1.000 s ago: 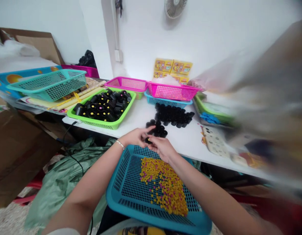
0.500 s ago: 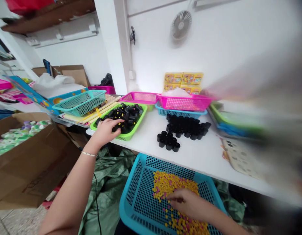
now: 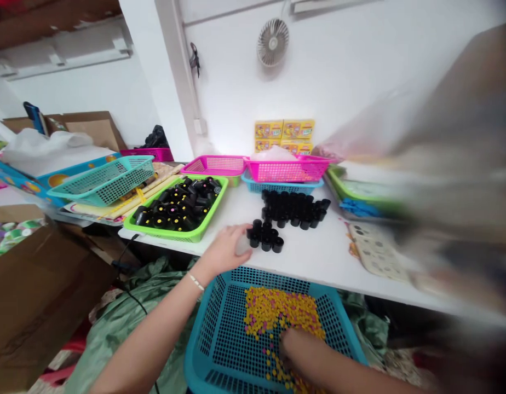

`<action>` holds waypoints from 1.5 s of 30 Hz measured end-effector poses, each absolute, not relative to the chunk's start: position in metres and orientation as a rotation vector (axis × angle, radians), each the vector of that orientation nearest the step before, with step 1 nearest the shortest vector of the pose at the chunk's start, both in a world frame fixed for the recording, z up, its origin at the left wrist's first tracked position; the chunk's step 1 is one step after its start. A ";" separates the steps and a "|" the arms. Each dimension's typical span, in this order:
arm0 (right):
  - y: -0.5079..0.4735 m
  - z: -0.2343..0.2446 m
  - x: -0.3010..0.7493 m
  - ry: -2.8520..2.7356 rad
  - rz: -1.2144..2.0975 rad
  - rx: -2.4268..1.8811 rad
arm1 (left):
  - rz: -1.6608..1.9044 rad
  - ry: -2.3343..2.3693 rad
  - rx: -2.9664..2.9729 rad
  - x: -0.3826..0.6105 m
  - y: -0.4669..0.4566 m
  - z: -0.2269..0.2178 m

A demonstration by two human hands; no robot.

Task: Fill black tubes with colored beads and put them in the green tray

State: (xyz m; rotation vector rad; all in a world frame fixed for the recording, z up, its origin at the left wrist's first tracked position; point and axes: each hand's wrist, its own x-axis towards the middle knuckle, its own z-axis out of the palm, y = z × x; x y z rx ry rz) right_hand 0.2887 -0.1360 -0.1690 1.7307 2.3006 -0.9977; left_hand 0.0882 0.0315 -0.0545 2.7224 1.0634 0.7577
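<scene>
My left hand (image 3: 226,250) is at the left side of a small cluster of black cylindrical caps (image 3: 266,236) on the white table. Its thumb and fingers are apart, fingertips at the nearest cap; no cap shows lifted. My right hand (image 3: 298,350) reaches down into a blue mesh basket (image 3: 214,345), among small yellow and pink pellets (image 3: 277,309); its fingers are hidden and blurred. Behind the cluster stands a larger block of black caps (image 3: 292,208). Left of it, a green basket (image 3: 174,236) holds jumbled black caps, many with a yellow or pink dot.
Pink baskets (image 3: 288,171) stand along the wall beside yellow printed boxes (image 3: 283,131). A turquoise basket (image 3: 101,183) is at the left, above an open carton (image 3: 43,290). To the right lies a patterned phone-like object (image 3: 374,249); a blurred shape fills the right edge.
My left hand has left the green basket and moved right to the small cap cluster. My right hand has gone lower among the pellets. The view has shifted to the right.
</scene>
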 end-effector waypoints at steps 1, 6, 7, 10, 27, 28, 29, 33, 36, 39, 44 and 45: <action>-0.137 -0.168 0.288 2.303 -0.930 1.682 | 0.744 1.049 2.658 0.100 0.033 -0.064; -0.144 -0.170 0.291 2.332 -0.749 1.641 | 0.847 1.077 2.462 0.121 0.040 -0.093; -0.143 -0.169 0.293 2.354 -0.773 1.647 | 0.853 1.061 2.430 0.119 0.041 -0.094; -0.133 -0.152 0.299 2.539 -0.892 1.678 | 0.799 0.988 2.286 0.108 0.040 -0.092; -0.012 -0.053 0.269 3.113 -0.118 1.510 | 0.582 0.684 1.928 0.087 0.050 -0.094; -0.012 -0.053 0.269 3.104 -0.113 1.497 | 0.581 0.685 1.934 0.087 0.050 -0.094; -0.011 -0.054 0.269 3.107 -0.113 1.486 | 0.580 0.684 1.941 0.087 0.051 -0.094; -0.016 -0.065 0.272 3.234 -0.096 1.516 | 0.575 0.657 1.960 0.085 0.052 -0.094; -0.024 -0.080 0.271 3.272 0.036 1.610 | 0.566 0.634 1.969 0.085 0.053 -0.094; -0.032 -0.097 0.269 3.246 0.238 1.625 | 0.572 0.640 2.002 0.085 0.053 -0.094; -0.034 -0.106 0.269 3.219 0.474 1.461 | 0.581 0.634 2.035 0.084 0.053 -0.094; -0.032 -0.103 0.270 3.212 0.461 1.459 | 0.586 0.631 2.039 0.084 0.053 -0.095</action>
